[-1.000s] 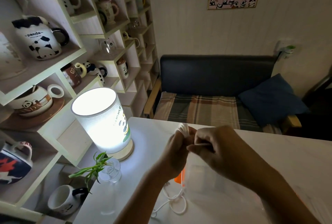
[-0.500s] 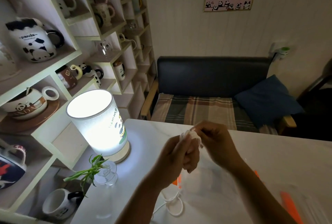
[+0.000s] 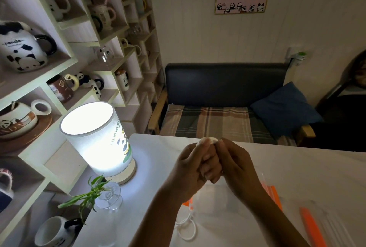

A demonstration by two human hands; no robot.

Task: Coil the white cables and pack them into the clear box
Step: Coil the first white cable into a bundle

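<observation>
Both my hands are raised together over the white table (image 3: pixel 297 167). My left hand (image 3: pixel 195 167) grips a small bundle of coiled white cable (image 3: pixel 208 140), whose top loops show above my fingers. My right hand (image 3: pixel 235 164) presses against the left and pinches the same bundle at its top. A second white cable (image 3: pixel 186 229) lies in a loose loop on the table below my left forearm. The clear box (image 3: pixel 223 203) with orange clips sits on the table under my hands, mostly hidden by my arms.
A lit cylindrical lamp (image 3: pixel 97 137) stands at the table's left corner, with a glass vase holding a green sprig (image 3: pixel 108 195) beside it. Shelves of mugs (image 3: pixel 25 46) fill the left. An orange-edged clear lid (image 3: pixel 315 229) lies at right. A sofa (image 3: pixel 223 108) stands beyond the table.
My hands have closed tighter together around the coiled cable, with my right hand now pressed against the left. The view has shifted slightly.
</observation>
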